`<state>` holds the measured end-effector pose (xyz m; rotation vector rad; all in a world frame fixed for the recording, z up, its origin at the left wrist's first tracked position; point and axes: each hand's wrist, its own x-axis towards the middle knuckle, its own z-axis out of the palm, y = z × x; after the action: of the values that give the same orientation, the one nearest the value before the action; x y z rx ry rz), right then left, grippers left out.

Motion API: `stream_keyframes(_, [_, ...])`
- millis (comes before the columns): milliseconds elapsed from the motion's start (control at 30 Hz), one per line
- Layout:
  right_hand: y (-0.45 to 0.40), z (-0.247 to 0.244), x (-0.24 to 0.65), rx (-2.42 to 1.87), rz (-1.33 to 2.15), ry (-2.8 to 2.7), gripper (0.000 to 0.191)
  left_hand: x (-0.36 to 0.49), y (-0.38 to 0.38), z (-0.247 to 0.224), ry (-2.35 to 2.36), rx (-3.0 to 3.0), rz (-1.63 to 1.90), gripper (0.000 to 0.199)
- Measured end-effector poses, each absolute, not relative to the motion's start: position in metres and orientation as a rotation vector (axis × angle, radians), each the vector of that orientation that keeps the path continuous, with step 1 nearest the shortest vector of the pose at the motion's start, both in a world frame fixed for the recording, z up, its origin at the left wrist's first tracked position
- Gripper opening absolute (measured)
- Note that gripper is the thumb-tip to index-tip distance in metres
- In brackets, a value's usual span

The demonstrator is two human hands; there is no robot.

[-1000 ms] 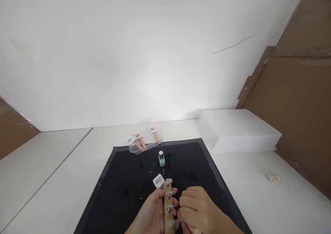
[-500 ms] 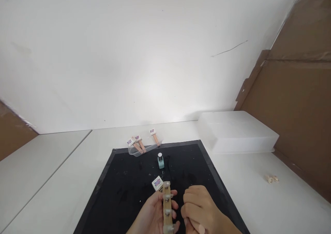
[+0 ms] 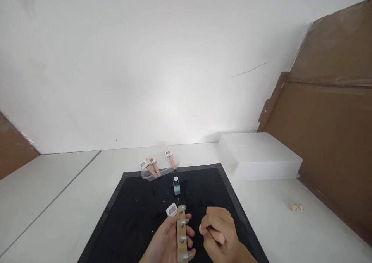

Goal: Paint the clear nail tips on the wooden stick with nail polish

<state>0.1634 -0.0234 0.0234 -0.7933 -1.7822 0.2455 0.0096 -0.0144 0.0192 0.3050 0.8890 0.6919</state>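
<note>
In the head view, the left hand [image 3: 166, 240] is at the lower middle of the frame, its fingers curled around a narrow wooden strip [image 3: 180, 249] that runs lengthwise up the picture, with four clear tips [image 3: 184, 238] set along it in a row. The right hand [image 3: 223, 225] is just right of it, apart from the strip, its fingers closed around a short pale-pink rod [image 3: 218, 237], the rounded end of which faces lower right. Just above the left hand, a white square block [image 3: 171, 209] with a purple print lies on the black mat [image 3: 136, 220], partly hidden by the strip's top end. Farther up, near the centre, a teal bottle [image 3: 177, 188] with a white-topped cap stands upright. At the mat's upper left edge, a clear tray [image 3: 150, 179] holds three pink sticks [image 3: 156, 170] with white printed heads. A translucent white box [image 3: 258, 154] sits at centre right, and small beige rings [image 3: 295, 208] lie at lower right, on the white table [image 3: 261, 205].
</note>
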Motion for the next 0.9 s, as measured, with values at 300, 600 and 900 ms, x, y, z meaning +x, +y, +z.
stream_keyframes(300, [-0.027, 0.038, 0.172, -0.863, 0.643, -1.56, 0.016, 0.014, -0.024, 0.042, 0.885, 0.416, 0.875, 0.034])
stream_keyframes(600, [-0.029, 0.04, 0.175, -0.883, 0.881, -1.308, 0.015, 0.021, -0.041, 0.056, 0.902, 0.288, 1.303, 0.043])
stream_keyframes(900, [-0.03, 0.039, 0.179, -0.887, 0.994, -1.162, 0.013, 0.038, -0.062, 0.039, 0.903, 0.033, 1.668, 0.032])
